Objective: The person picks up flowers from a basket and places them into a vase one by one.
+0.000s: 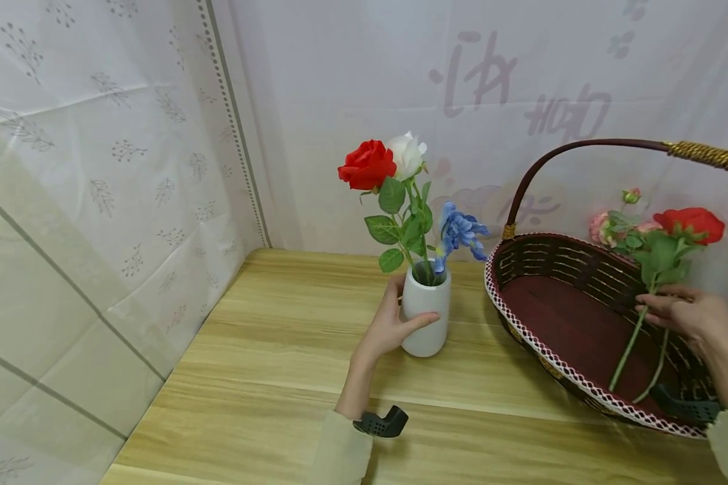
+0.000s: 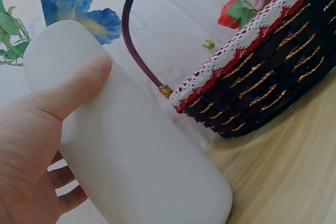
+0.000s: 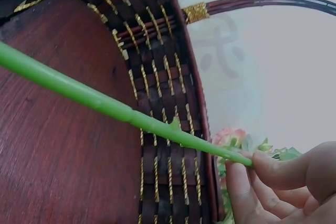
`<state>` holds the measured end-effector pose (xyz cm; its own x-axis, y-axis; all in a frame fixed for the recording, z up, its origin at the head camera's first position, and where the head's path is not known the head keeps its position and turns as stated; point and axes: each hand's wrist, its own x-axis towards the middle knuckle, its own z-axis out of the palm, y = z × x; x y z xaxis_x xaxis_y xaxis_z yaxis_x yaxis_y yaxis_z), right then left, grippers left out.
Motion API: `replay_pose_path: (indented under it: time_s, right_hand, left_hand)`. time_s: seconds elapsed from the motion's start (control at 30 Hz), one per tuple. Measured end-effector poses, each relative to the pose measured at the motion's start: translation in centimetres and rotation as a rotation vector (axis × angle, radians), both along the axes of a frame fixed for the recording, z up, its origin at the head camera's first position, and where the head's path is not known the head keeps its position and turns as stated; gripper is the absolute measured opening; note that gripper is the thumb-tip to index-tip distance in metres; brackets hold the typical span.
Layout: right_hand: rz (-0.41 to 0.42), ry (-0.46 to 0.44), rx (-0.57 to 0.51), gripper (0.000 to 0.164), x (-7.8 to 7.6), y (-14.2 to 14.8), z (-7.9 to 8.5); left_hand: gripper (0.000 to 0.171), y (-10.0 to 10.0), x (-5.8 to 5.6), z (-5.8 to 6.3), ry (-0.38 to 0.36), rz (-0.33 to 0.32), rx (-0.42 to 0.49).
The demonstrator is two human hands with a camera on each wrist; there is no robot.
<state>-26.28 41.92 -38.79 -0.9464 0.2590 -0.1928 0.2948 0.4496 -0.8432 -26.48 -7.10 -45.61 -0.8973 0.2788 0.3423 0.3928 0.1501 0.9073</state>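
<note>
My left hand (image 1: 388, 327) grips the white vase (image 1: 427, 330) from its left side, thumb across the front. Upright on the wooden table, the vase holds a red rose (image 1: 367, 165), a white rose (image 1: 406, 155) and a blue iris (image 1: 460, 232) that leans right. Over the wicker basket (image 1: 546, 357), my right hand (image 1: 698, 316) pinches the green stem (image 3: 94, 98) of another red rose (image 1: 694, 222) between thumb and fingers. Pink flowers (image 1: 600, 229) stand behind that rose; a second stem hangs beside the first, and whether the hand holds it too I cannot tell.
The basket's tall arched handle (image 1: 552, 153) rises at its back and crosses to the right. Its rim has white and red lace trim (image 2: 226, 66). A printed cloth (image 1: 340, 81) hangs behind the table (image 1: 267, 364), and another covers the left side.
</note>
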Motion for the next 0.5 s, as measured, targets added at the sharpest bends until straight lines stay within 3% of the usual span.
replay_pose_path:
  time_s: [0.2,0.37,0.5]
  right_hand:
    - [-0.020,0.080,-0.024,0.068,0.4,-1.1,1.1]
    - [-0.064,0.139,-0.168,0.075,0.8,-2.1,1.9]
    - [-0.081,0.166,-0.188,0.076,0.8,-2.5,2.2]
  left_hand:
    - [0.082,0.0,0.0,0.0,-0.001,-0.006,0.003]
    - [0.083,0.0,0.0,0.0,-0.002,0.002,0.003]
    - [0.085,0.0,0.1,0.0,-0.007,0.006,0.003]
